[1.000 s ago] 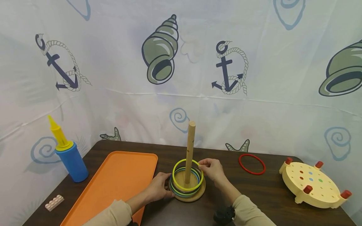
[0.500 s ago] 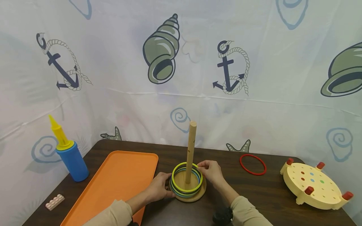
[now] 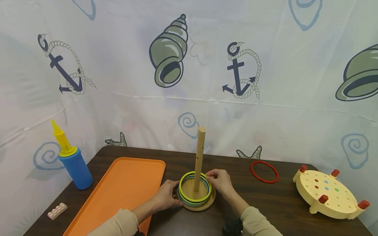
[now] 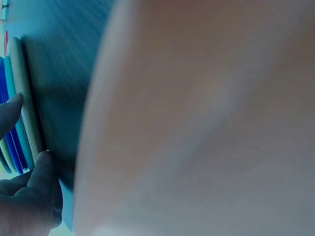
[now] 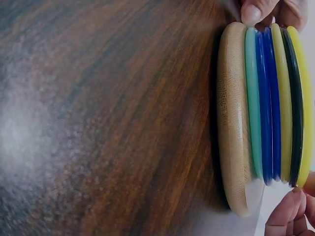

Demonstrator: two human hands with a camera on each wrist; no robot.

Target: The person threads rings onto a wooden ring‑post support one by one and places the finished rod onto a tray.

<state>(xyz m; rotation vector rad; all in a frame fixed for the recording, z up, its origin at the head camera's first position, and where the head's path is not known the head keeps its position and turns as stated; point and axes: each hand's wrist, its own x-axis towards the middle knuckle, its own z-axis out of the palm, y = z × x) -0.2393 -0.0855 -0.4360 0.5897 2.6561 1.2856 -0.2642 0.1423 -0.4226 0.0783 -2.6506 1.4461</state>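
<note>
Yellow ring [image 3: 195,200] partly behind peg [image 3: 199,157].

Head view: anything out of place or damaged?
Red ring lies alone on the table, right of the peg; the other rings are stacked around it. Cream board has its red-tipped legs pointing up, so possibly upside down. No visible damage.

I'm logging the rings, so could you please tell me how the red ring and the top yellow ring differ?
The red ring lies on the table; the top yellow ring circles the peg. No hand touches the red ring, while the right hand holds the top yellow ring. Both are thin and round.
</note>
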